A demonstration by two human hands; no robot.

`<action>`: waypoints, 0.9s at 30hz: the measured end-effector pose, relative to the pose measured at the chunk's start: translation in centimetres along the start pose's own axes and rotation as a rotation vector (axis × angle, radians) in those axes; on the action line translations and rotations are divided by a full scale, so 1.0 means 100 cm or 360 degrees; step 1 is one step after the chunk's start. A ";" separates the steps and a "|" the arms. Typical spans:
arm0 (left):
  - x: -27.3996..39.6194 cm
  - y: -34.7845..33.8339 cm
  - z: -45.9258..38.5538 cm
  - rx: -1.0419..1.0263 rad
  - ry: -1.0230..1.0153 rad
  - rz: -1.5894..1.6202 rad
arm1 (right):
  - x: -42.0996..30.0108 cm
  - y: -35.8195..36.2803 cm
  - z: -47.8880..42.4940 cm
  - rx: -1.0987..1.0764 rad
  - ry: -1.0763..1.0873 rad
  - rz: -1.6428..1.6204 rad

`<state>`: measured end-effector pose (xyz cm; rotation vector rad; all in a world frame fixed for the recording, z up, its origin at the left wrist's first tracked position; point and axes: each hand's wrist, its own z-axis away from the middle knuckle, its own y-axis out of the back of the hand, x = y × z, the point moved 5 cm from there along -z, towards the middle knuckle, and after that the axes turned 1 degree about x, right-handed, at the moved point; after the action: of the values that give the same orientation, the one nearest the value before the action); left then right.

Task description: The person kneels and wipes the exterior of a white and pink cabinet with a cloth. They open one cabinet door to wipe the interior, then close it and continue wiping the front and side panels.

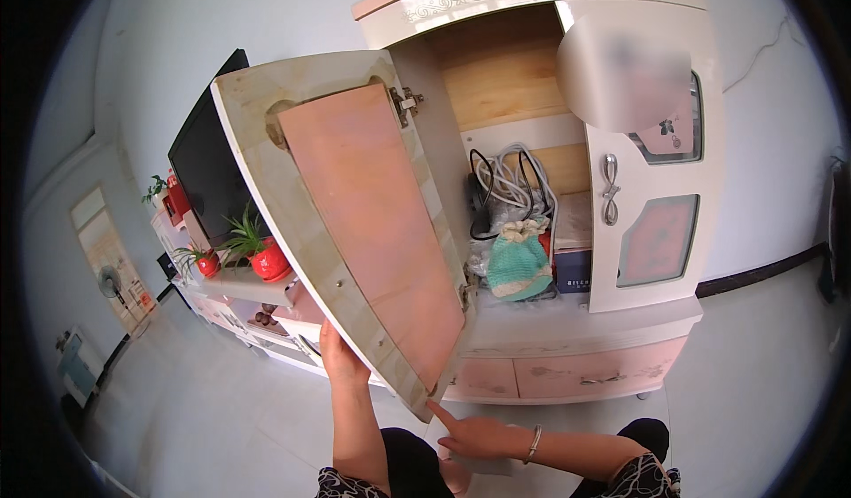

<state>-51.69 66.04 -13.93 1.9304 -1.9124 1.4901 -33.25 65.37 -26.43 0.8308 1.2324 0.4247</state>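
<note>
A white cabinet door [266, 125] with a pink panel on its inner side stands swung open on metal hinges. My left hand [342, 358] is at the door's outer edge, its fingers partly hidden behind the door. With the index finger extended, my right hand [482, 437] touches or nearly touches the door's bottom corner; a grey cloth-like thing [488, 466] shows under this hand, and whether it is held is unclear. Inside the cabinet [578, 6] are coiled cables [512, 179], a turquoise and cream knitted pouch [520, 265] and a dark blue box [573, 270].
Pink drawers [585, 375] lie below the cabinet, and its other door [602, 245] is closed. To the left are a television [213, 159], potted plants in red pots [269, 262] on a low stand [246, 284], and a standing fan [112, 282] farther back.
</note>
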 end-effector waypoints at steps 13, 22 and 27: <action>0.013 -0.026 0.001 -0.0105 -0.0022 0.0322 | 0.008 -0.009 -0.010 0.0003 -0.0014 0.0000; 0.023 -0.027 0.002 -0.0076 -0.0014 0.0052 | 0.011 -0.015 -0.013 0.0019 0.0001 0.0012; 0.025 -0.032 0.005 -0.0017 0.0031 0.0019 | 0.009 -0.017 -0.013 0.0003 0.0005 0.0063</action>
<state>-49.45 64.62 -10.78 1.8963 -1.9235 1.4928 -34.40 65.28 -28.44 0.8575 1.2209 0.4572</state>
